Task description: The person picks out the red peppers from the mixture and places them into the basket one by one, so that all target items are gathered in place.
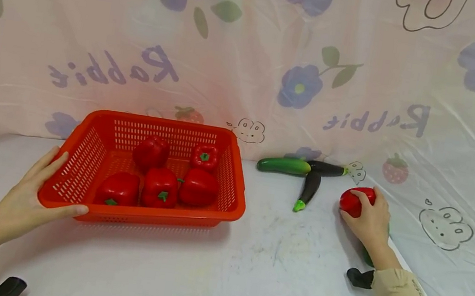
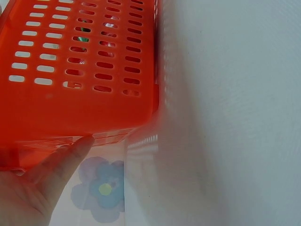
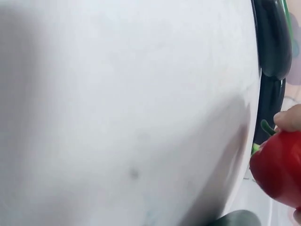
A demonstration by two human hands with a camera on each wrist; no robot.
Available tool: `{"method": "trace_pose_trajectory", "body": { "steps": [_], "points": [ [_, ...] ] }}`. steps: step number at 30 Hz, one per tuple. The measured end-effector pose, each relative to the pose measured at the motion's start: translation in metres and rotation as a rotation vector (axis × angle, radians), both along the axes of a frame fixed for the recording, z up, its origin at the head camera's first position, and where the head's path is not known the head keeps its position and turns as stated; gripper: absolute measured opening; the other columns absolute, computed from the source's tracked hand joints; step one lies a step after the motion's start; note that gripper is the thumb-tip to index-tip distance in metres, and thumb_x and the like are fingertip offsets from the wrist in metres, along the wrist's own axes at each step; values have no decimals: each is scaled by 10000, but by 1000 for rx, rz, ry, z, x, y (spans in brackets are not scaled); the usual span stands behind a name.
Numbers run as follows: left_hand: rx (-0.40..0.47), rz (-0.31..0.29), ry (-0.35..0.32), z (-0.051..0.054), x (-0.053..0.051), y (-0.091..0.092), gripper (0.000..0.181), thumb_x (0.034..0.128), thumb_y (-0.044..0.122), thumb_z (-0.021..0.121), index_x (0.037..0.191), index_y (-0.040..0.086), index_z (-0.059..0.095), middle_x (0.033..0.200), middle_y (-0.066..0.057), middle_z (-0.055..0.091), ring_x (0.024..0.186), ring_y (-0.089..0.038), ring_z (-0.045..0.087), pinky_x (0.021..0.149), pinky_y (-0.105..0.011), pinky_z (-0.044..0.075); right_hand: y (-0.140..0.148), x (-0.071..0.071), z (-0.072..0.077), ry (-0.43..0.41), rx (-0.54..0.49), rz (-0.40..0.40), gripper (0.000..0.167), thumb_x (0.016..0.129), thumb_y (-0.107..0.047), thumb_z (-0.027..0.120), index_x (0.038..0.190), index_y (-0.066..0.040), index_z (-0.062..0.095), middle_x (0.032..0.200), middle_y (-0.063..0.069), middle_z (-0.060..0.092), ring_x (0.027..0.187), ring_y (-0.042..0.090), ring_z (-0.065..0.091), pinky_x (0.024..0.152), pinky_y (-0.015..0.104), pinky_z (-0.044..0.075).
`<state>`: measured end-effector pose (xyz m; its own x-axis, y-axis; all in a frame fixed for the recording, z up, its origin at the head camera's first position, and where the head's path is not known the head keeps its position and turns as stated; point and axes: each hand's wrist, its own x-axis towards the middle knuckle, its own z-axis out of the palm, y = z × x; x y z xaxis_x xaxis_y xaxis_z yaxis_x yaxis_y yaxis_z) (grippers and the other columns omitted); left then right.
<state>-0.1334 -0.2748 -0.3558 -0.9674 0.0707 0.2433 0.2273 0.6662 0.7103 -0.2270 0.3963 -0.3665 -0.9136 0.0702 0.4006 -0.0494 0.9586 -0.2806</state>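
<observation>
My left hand (image 1: pixel 26 206) rests against the left end of a red plastic basket (image 1: pixel 231 188), its fingers extended along the rim and its thumb reaching across the front corner. In the left wrist view a straight finger (image 2: pixel 70 157) touches the outer wall. Several red bell peppers (image 1: pixel 160 187) lie inside the basket. At the right of the table, my right hand (image 1: pixel 371 221) holds another red bell pepper (image 1: pixel 351 202) between thumb and fingers. The right wrist view shows this pepper (image 3: pixel 280 165) with its green stem, cut off by the frame edge.
A cucumber (image 1: pixel 283 165) and two eggplants (image 1: pixel 327 169) (image 1: pixel 310 187) lie together at the back of the white table (image 1: pixel 273 276). Another dark green vegetable (image 1: pixel 368 255) is partly hidden under my right wrist. A printed cloth (image 1: pixel 230 75) hangs behind and along the right side.
</observation>
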Motion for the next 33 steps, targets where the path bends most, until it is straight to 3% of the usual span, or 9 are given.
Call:
{"method": "trace_pose_trajectory", "body": {
  "steps": [15,25,33],
  "points": [
    [6,-4,15,-1,0,0,1102,739,254,814,1550,113,81,1624,-54,-64,1443,-463,-29,990,-800,64,-24,1,10,16,-44,5,609,774,-78,740,1311,-27,458,1514,290,170,1335,520,207,852,734,409],
    [5,-1,14,0,1,1,1096,748,260,808,1552,134,73,1624,-1,-71,1456,-424,-45,996,-797,58,-34,-1,13,66,-53,58,603,764,-69,759,1296,-19,479,1505,283,204,1325,514,235,848,725,424],
    [3,-1,13,0,1,1,1092,750,261,806,1551,124,76,1624,-24,-68,1449,-445,-38,986,-803,63,-43,-4,14,97,-68,106,605,753,-56,774,1290,-73,494,1505,265,218,1329,498,244,853,711,435]
  ]
}}
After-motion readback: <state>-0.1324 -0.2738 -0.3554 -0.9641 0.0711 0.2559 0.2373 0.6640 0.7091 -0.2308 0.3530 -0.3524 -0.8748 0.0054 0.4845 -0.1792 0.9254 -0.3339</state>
